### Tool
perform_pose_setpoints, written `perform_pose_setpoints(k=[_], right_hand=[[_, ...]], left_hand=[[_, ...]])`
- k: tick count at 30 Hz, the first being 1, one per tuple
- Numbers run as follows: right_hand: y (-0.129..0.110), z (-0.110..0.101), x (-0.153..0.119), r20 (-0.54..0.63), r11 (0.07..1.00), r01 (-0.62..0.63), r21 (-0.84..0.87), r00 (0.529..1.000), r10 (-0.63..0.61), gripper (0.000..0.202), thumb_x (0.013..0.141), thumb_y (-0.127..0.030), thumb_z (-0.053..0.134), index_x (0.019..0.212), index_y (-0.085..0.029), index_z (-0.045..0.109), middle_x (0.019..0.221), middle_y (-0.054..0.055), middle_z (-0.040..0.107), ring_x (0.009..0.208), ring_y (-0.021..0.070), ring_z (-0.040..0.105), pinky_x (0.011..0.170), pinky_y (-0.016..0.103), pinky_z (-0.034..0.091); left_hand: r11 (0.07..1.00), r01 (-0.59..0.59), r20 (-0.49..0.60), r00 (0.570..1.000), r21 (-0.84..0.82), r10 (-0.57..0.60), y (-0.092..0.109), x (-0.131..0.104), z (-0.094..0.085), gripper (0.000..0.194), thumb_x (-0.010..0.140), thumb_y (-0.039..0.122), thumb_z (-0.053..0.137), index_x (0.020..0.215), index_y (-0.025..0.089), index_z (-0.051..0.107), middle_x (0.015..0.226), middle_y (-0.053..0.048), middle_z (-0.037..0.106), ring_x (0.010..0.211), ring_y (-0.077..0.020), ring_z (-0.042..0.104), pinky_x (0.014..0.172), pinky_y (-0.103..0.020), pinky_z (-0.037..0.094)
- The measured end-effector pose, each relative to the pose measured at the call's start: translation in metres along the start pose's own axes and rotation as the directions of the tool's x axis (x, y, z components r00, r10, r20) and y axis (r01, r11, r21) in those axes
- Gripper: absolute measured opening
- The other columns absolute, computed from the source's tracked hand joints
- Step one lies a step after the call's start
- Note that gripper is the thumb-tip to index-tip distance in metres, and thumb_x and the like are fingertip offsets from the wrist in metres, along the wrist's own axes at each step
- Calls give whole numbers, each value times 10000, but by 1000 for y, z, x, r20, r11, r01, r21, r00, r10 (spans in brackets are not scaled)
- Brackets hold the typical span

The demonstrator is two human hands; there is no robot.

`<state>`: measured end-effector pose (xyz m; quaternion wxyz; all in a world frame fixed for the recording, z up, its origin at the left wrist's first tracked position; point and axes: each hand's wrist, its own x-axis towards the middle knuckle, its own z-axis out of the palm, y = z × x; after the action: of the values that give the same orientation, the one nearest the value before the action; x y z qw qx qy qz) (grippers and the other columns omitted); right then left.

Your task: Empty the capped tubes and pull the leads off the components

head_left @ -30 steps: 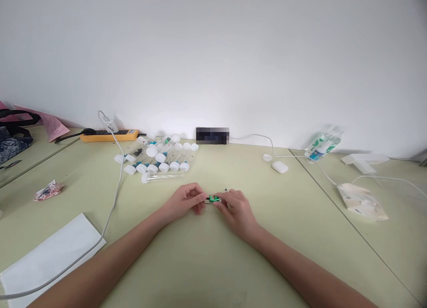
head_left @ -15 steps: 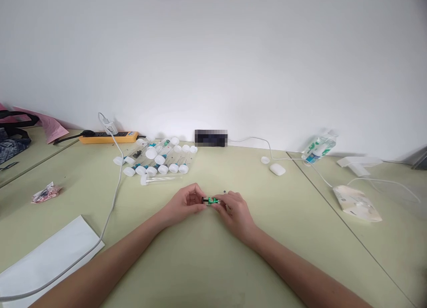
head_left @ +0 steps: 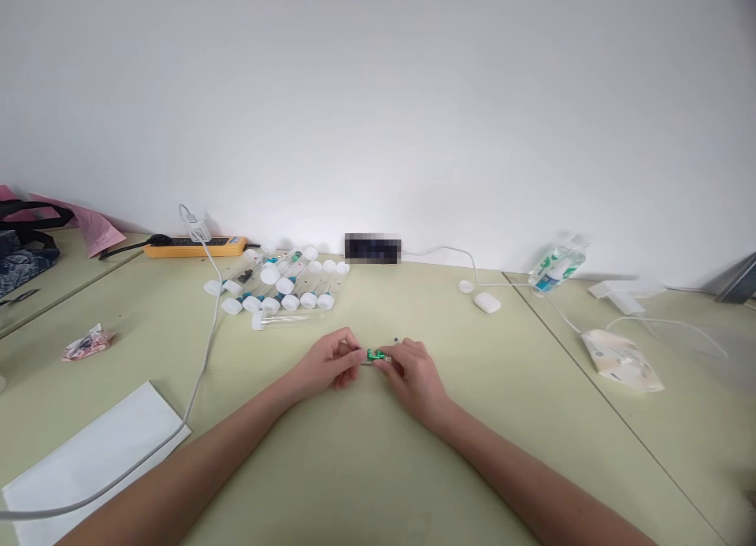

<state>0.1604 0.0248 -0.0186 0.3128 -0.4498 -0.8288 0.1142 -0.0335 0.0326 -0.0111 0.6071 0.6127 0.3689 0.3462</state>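
Between my hands, over the middle of the table (head_left: 366,467), is a small shiny green part (head_left: 374,355) with a pale strip beneath it. My left hand (head_left: 331,362) pinches its left end between thumb and fingers. On its right end, my right hand (head_left: 412,373) has thumb and fingertips closed. The fingers cover both ends, so its exact kind does not show. A tiny dark round bit (head_left: 395,340) lies on the table just beyond my right fingers.
Clear tubes with white caps (head_left: 289,302) lie in a group behind my left hand. An orange power strip (head_left: 194,247) and pixelated dark device (head_left: 372,249) stand by the wall. A white cable (head_left: 206,349) crosses white paper (head_left: 94,459). Rightward are a white case (head_left: 487,302) and clear bottle (head_left: 558,264).
My left thumb and fingers have shifted on the green part's left end, and the black piece seen there before is now covered. The view has moved slightly.
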Motion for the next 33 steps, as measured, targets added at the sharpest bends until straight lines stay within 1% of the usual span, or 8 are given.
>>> perform_pose_setpoints(k=[4, 10, 13, 18, 22, 27, 31, 33], right_hand=[[1, 1, 0, 6, 1000, -25, 0, 1000, 25, 204, 876, -330, 461, 879, -200, 619, 605, 7, 569, 642, 144, 468, 680, 291, 340], [2, 2, -1, 8, 1000, -24, 11, 1000, 24, 231, 877, -360, 450, 864, -203, 619, 598, 8, 568, 631, 146, 451, 670, 291, 326], [2, 3, -1, 8, 1000, -21, 10, 1000, 21, 238, 876, -367, 449, 846, -201, 617, 589, 11, 563, 629, 149, 450, 665, 291, 326], [4, 4, -1, 6, 1000, -8, 25, 1000, 8, 226, 876, -357, 455, 859, -196, 613, 587, 10, 561, 626, 147, 452, 663, 288, 329], [4, 4, -1, 3, 1000, -16, 26, 1000, 16, 241, 874, -375, 450, 859, -200, 617, 573, 8, 549, 617, 146, 446, 656, 287, 334], [3, 3, 0, 10, 999, -25, 38, 1000, 25, 260, 877, -382, 438, 861, -201, 623, 581, 13, 553, 623, 147, 452, 649, 282, 346], [3, 3, -1, 5, 999, -29, 41, 1000, 29, 253, 872, -384, 447, 860, -204, 625, 571, 10, 544, 619, 148, 451, 648, 282, 348], [3, 3, -1, 4, 998, -32, 51, 999, 31, 250, 871, -382, 451, 855, -202, 623, 576, 10, 545, 618, 147, 453, 645, 280, 350]], left_hand=[[998, -65, -9, 998, -18, 65, -1, 1, 0, 258, 732, 363, 620, 822, 170, 474, 684, 22, 542, 531, -70, 484, 492, -207, 395], [998, -56, -19, 998, -20, 56, -1, 2, -2, 232, 764, 375, 578, 806, 162, 497, 662, 14, 554, 565, -90, 517, 529, -226, 417], [998, -58, -19, 998, -3, 58, -2, 2, -4, 220, 732, 336, 626, 799, 158, 514, 695, 10, 575, 596, -84, 522, 568, -220, 421], [999, 31, -5, 1000, 18, -31, -5, 4, -6, 272, 802, 426, 503, 787, 154, 509, 599, 8, 578, 464, -87, 498, 422, -202, 375], [1000, -22, -15, 1000, -15, 21, -5, 4, -5, 245, 718, 341, 641, 813, 155, 513, 649, 17, 577, 546, -83, 526, 523, -217, 430], [1000, -8, 22, 1000, -8, 8, -4, 3, -5, 235, 805, 385, 518, 795, 151, 497, 637, -1, 580, 504, -92, 525, 471, -221, 410], [998, -62, 18, 998, -22, 63, -4, 2, -4, 222, 729, 307, 635, 820, 157, 499, 689, 8, 578, 590, -91, 542, 578, -237, 444], [998, -65, 19, 998, -26, 66, -4, 2, -4, 213, 740, 311, 623, 819, 159, 495, 685, 10, 571, 582, -88, 533, 568, -235, 438]])
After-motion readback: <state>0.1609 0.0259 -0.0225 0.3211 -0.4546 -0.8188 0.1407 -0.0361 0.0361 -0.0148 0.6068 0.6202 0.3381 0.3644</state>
